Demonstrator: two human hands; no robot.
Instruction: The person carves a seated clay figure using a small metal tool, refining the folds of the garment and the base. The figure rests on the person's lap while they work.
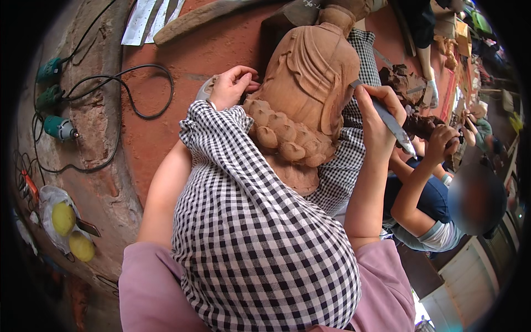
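A carved wooden statue (pixel 310 66) of a robed seated figure lies across my lap, its back toward me and its lotus-petal base (pixel 285 135) nearest. My right hand (pixel 381 113) is closed round a flat metal carving chisel (pixel 394 128). One end of the chisel reaches the statue's right edge; the paler end sticks out below my hand. Beside the statue's left side is my left hand (pixel 232 87), its fingers curled in toward the thumb. What they hold, if anything, is hidden. Black-and-white checked cloth (pixel 260 238) covers my lap and left wrist.
Green power tools (pixel 60 128) with a looping black cable (pixel 166 83) lie at left. Below them is a plastic bag with yellow fruits (pixel 63 218). A long wooden piece (pixel 204 19) lies far. At right, a co-worker (pixel 426 205) sits close, holding a dark carved piece (pixel 423 126).
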